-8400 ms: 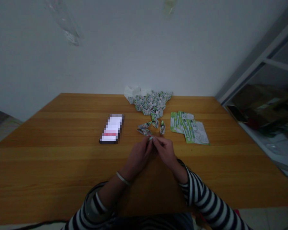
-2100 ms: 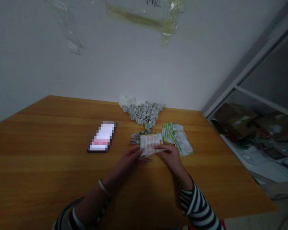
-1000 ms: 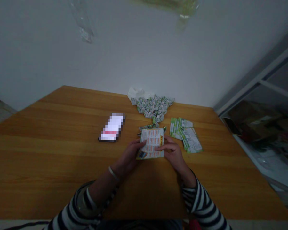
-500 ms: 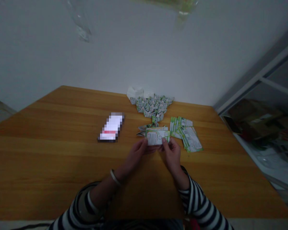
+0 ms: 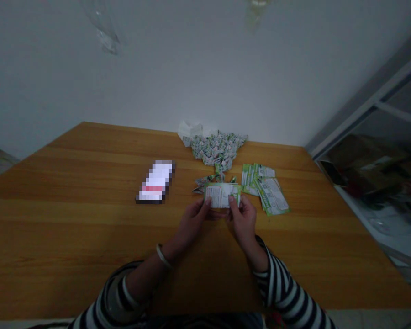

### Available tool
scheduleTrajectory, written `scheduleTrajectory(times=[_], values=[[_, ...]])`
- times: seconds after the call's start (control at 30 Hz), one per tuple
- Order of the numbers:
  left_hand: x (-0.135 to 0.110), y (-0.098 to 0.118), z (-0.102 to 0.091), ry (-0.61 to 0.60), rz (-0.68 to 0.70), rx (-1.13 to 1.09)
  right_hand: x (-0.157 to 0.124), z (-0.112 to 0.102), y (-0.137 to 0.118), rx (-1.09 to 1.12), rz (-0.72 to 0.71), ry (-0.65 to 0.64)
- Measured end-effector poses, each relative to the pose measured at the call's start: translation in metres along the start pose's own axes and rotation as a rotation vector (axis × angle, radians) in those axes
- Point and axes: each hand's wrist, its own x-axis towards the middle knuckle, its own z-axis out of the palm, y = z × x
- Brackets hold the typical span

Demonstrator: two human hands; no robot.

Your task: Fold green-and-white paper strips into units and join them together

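A small green-and-white printed paper card [image 5: 221, 194] is held up level between my two hands. My left hand [image 5: 195, 217] pinches its left end, thumb on the front face and fingers behind. My right hand [image 5: 242, 214] grips the right end, the thumb pressed on the lower front. Just beyond the card lie folded paper pieces [image 5: 202, 181], partly hidden by it. Farther back sits a heap of many folded paper pieces [image 5: 214, 148] in the same print. To the right of my right hand, flat printed cards [image 5: 273, 196] overlap in a loose pile.
A phone [image 5: 155, 180] with a lit, blurred screen lies left of my hands on the wooden table [image 5: 71, 219]. White crumpled tissue [image 5: 189, 130] touches the heap's back. The wall [image 5: 205, 68] borders the table's far edge. A shelf unit [image 5: 363, 173] with boxes stands at the right.
The card now appears as one flat face; a second strip edge showed above it before. My left thumb has moved onto its front. The whole view has shifted slightly.
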Motion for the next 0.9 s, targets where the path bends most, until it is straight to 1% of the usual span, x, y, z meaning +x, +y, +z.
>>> scheduleTrajectory(times=[0.2, 0.3, 0.37, 0.4, 0.43, 0.47, 0.5, 0.53, 0.57, 0.6, 0.63, 0.67, 0.7, 0.73, 0.8, 0.83, 0.9], values=[[0.000, 0.000, 0.001, 0.010, 0.024, 0.069, -0.002, 0.001, 0.003, -0.020, 0.010, 0.006], [0.001, -0.001, 0.000, 0.019, 0.053, 0.100, -0.001, 0.002, 0.001, -0.020, -0.009, 0.025], [0.000, 0.000, -0.002, 0.011, 0.075, 0.142, 0.004, -0.002, -0.004, -0.024, -0.047, 0.030], [-0.001, 0.001, -0.003, -0.017, 0.080, 0.180, 0.007, -0.007, -0.008, -0.033, -0.069, 0.017], [-0.002, 0.003, -0.004, -0.069, 0.078, 0.231, 0.010, -0.013, -0.013, -0.054, -0.104, 0.016], [-0.004, 0.005, -0.005, -0.141, 0.069, 0.285, 0.014, -0.021, -0.018, -0.119, -0.134, -0.013], [-0.006, 0.007, -0.005, -0.222, 0.054, 0.337, 0.017, -0.029, -0.023, -0.189, -0.129, -0.100], [-0.008, 0.009, -0.006, -0.303, 0.039, 0.385, 0.020, -0.037, -0.027, -0.246, -0.090, -0.252], [-0.010, 0.011, -0.007, -0.372, 0.026, 0.421, 0.022, -0.045, -0.030, -0.279, -0.027, -0.446], [-0.011, 0.011, -0.008, -0.418, 0.018, 0.440, 0.023, -0.050, -0.032, -0.289, 0.033, -0.601], [-0.011, 0.011, -0.008, -0.441, 0.011, 0.440, 0.023, -0.054, -0.033, -0.294, 0.062, -0.696], [-0.010, 0.011, -0.009, -0.435, 0.005, 0.416, 0.022, -0.055, -0.033, -0.289, 0.071, -0.733], [-0.008, 0.009, -0.010, -0.404, 0.000, 0.370, 0.020, -0.053, -0.032, -0.280, 0.065, -0.714], [-0.005, 0.008, -0.011, -0.352, -0.011, 0.302, 0.017, -0.049, -0.031, -0.271, 0.046, -0.650], [0.003, 0.004, -0.014, -0.205, -0.016, 0.151, 0.010, -0.037, -0.025, -0.243, 0.015, -0.470], [0.006, 0.003, -0.015, -0.167, -0.030, 0.120, 0.006, -0.030, -0.022, -0.228, 0.006, -0.387], [0.009, 0.001, -0.017, -0.131, -0.041, 0.146, -0.001, -0.016, -0.013, -0.171, 0.017, -0.297]])
